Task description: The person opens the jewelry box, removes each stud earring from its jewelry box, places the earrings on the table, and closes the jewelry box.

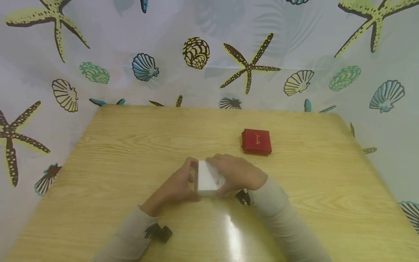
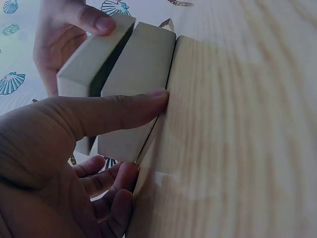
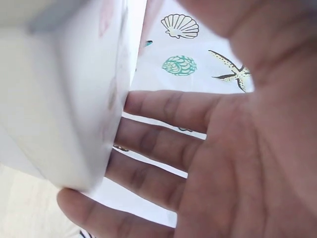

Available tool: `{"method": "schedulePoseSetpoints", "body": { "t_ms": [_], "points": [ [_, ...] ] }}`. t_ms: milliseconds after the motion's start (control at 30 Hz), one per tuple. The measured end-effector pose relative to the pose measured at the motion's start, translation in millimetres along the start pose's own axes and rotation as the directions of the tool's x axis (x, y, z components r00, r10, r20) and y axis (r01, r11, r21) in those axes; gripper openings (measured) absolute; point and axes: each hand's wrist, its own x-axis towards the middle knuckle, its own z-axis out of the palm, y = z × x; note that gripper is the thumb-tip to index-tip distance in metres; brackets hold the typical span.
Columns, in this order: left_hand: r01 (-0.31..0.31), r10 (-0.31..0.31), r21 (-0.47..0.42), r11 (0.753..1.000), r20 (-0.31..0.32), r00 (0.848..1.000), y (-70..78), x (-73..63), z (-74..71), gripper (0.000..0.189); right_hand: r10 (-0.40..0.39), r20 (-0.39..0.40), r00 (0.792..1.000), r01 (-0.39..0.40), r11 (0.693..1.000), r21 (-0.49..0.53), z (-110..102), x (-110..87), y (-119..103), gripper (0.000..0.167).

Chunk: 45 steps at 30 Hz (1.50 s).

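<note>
A small white box stands on the wooden table between both hands. In the left wrist view its lid is tilted over the base, with a dark gap between them. My left hand holds the base low down, thumb along the near side and fingers curled at the far end. From the right, my right hand grips the lid between thumb and fingers. Close up in the right wrist view, the right fingers lie against a pale box wall. The box's inside is hidden.
A flat red box with gold script lies on the table beyond the right hand. Small shiny bits lie between that box and the right wrist. A shell-and-starfish patterned cloth hangs around the back and sides.
</note>
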Motion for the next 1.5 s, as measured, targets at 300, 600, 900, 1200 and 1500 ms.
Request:
{"method": "schedulePoseSetpoints", "body": {
  "t_ms": [300, 600, 900, 1200, 1500],
  "points": [
    [0.002, -0.002, -0.013, 1.000, -0.004, 1.000, -4.3, 1.0, 0.6, 0.095, 0.004, 0.041, 0.999, -0.005, 1.000, 0.015, -33.4, 16.9, 14.4, 0.079],
    [-0.007, 0.007, -0.043, 0.999, -0.006, 1.000, -7.0, 2.9, 2.0, 0.096, 0.026, 0.006, 1.000, -0.026, 1.000, 0.016, -50.8, 37.1, 51.2, 0.071],
    [0.035, -0.035, -0.027, 0.999, -0.003, 0.999, -2.3, -1.0, 0.9, 0.096, 0.084, 0.007, 0.996, -0.084, 0.996, -0.023, -43.0, 54.3, 79.7, 0.091],
    [0.034, -0.034, -0.016, 0.999, -0.001, 0.999, -3.2, -0.8, 1.2, 0.095, 0.121, 0.045, 0.992, -0.120, 0.993, -0.017, -30.5, 67.4, 95.8, 0.100],
    [0.030, -0.031, -0.012, 0.999, -0.007, 1.000, -5.6, -0.4, 1.9, 0.093, 0.150, 0.062, 0.987, -0.150, 0.989, -0.005, -21.7, 74.2, 106.5, 0.103]
  ]
}}
